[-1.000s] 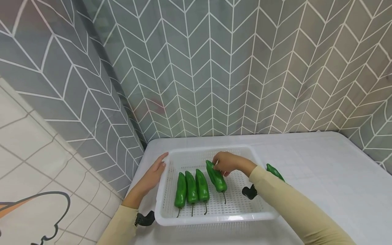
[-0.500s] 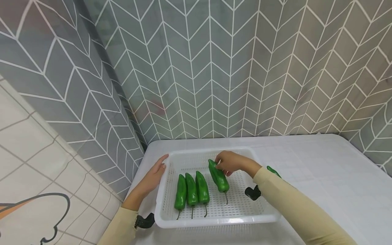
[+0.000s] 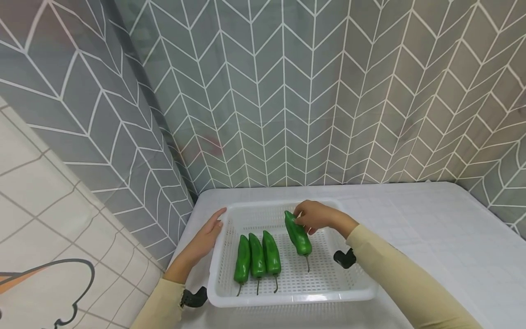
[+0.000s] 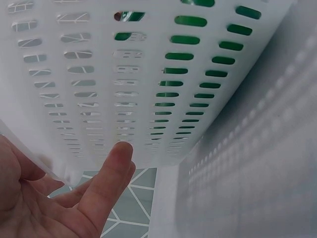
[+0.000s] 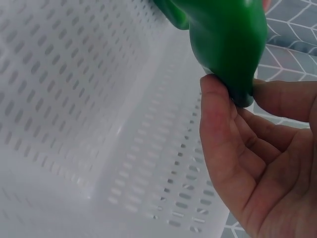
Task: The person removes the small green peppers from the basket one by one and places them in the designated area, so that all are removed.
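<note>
Pepper pinched near its tip — a slip looks the likeliest trouble.
The wrist camera, over the basket at 3 o'clock, might catch the rim if lowered; the three peppers at 9 could be knocked by a swinging stem end. The left hand, fingers extended, touches the wall at 10; pushing there could shift everything. Inside, near 1, the right hand pinches the pepper's smooth, tapering end between thumb and fingers, so it might slide free. Open floor runs from 3 to 6 — good room; the far rim lies close behind the pepper, the curtain beyond at 12.
</note>
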Demonstrator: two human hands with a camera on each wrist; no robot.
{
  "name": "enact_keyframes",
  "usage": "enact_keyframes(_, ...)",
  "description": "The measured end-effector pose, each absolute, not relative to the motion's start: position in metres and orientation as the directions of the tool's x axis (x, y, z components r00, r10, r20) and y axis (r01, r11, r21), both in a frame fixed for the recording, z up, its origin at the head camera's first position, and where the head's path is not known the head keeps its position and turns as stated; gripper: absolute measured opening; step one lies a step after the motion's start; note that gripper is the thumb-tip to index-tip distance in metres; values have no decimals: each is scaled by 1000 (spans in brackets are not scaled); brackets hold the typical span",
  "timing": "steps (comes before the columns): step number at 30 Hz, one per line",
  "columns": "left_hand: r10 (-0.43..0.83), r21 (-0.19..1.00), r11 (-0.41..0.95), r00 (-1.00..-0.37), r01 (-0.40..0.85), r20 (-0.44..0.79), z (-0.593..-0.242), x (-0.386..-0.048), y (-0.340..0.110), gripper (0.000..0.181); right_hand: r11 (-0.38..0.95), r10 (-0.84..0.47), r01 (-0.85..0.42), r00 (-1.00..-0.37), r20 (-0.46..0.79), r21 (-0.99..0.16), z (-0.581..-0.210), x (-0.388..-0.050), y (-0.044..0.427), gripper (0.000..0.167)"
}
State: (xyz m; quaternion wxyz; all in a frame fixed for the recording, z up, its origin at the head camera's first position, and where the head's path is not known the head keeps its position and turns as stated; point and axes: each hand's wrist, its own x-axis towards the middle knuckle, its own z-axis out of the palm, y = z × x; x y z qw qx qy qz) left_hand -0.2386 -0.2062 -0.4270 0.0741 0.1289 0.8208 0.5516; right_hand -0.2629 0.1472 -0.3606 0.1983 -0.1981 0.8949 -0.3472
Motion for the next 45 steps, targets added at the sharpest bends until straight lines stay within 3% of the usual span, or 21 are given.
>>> enact_keyframes(45,293,920,369,-956,133,21,-429,-238,-207,50,675,-473,-237,-866,-163,-698,-330,-261,189,32)
